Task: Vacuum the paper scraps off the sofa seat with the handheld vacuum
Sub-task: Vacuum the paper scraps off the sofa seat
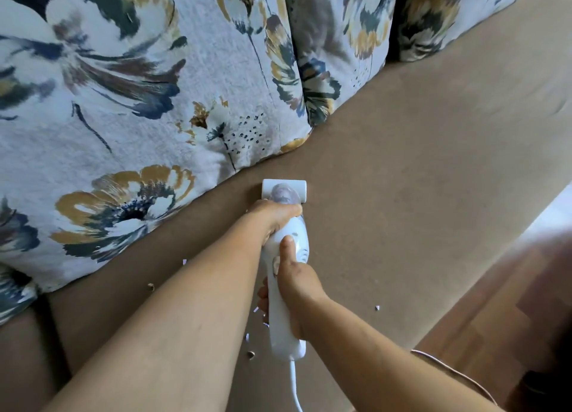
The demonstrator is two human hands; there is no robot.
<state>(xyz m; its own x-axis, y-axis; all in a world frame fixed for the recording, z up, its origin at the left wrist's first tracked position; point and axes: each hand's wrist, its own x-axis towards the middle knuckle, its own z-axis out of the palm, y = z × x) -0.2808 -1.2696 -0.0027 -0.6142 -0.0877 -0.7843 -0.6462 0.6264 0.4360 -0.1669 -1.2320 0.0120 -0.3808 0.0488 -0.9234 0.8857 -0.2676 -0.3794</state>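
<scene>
— So why both hands on it?
— Steadiness, I'd judge: the right hand [294, 275] wraps the smooth white handheld vacuum [286, 266] at its handle, thumb on top; the left hand [274, 215] clasps the neck, pressing the flat nozzle onto the brown sofa seat [402, 179] beside the nubbly floral cushion [123, 102]
— And the paper scraps [377, 307]?
— Tiny pale curls, scattered behind the nozzle

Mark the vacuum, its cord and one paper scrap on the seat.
vacuum [298, 226]: head view, on the white body between the two hands.
cord [293, 380]: head view, on the white cable below the handle end.
paper scrap [377, 307]: head view, on the small white piece right of the arms.
</scene>
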